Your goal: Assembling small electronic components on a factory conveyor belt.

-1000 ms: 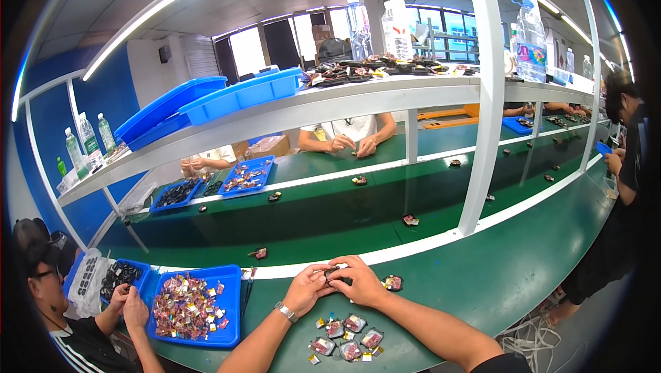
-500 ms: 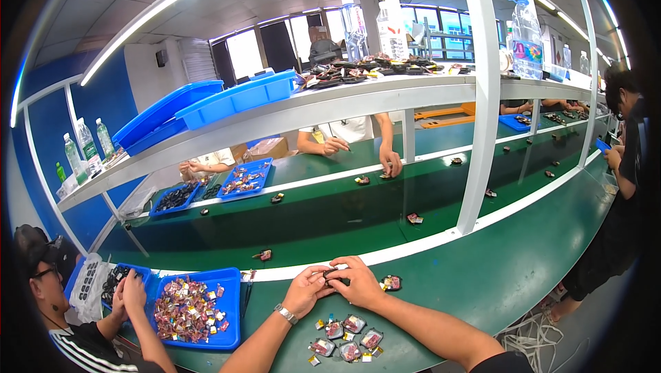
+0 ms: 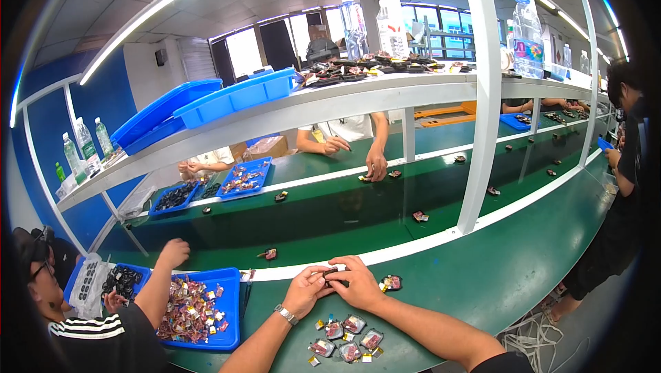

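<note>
My left hand [image 3: 306,292], with a metal-banded watch [image 3: 286,314] at its wrist, grips a small dark casing [image 3: 330,276] from the left. From the other side my right hand [image 3: 355,283] closes on the same piece, its fingers pinching the top. Fingers cover most of the casing, so its inside cannot be made out. Right of my right hand lies one similar casing with a reddish circuit board [image 3: 391,282]. Between my forearms, several clear-and-black casings [image 3: 350,351] holding reddish boards rest on the green tabletop [image 3: 441,290], with small silver-and-yellow battery pieces among them.
A blue tray [image 3: 235,314] heaped with reddish boards stands left of my forearm, beside a co-worker [image 3: 82,318]. Beyond the white rail [image 3: 385,256] runs a green conveyor belt [image 3: 330,225] with scattered parts. A white post [image 3: 480,132] rises ahead. Another person's hand [image 3: 376,165] works across the belt.
My hands stay almost in place around the dark casing. The co-worker at left has stretched an arm toward the belt. Parts on the belt have shifted slightly right; the person opposite moved a hand left.
</note>
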{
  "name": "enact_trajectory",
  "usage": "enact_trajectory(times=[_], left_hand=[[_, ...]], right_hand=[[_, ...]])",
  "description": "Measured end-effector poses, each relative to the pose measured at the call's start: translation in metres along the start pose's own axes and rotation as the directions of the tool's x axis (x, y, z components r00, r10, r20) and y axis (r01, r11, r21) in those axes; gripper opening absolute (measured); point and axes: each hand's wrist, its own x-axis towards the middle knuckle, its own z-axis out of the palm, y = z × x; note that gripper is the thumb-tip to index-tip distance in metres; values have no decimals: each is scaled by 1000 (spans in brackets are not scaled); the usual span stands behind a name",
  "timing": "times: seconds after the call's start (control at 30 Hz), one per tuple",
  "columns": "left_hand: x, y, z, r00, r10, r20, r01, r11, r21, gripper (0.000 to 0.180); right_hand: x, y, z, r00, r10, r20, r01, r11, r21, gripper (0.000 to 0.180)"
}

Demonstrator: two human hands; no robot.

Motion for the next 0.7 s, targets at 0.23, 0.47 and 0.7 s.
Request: enact_trajectory(times=[0.23,0.47,0.7], left_hand=[[1,0,-2,998,50,-41,-51,998,-26,24],[0,1,2,999,41,-18,-41,999,-23,25],[2,-1,1,999,50,-14,-51,998,-31,24]], right_hand=[[4,-10,-3,993,-119,-7,119,993,-20,16],[4,-4,-1,998,-33,-50,32,999,-6,15],[4,-4,1,999,5,-43,-3,999,36,15]])
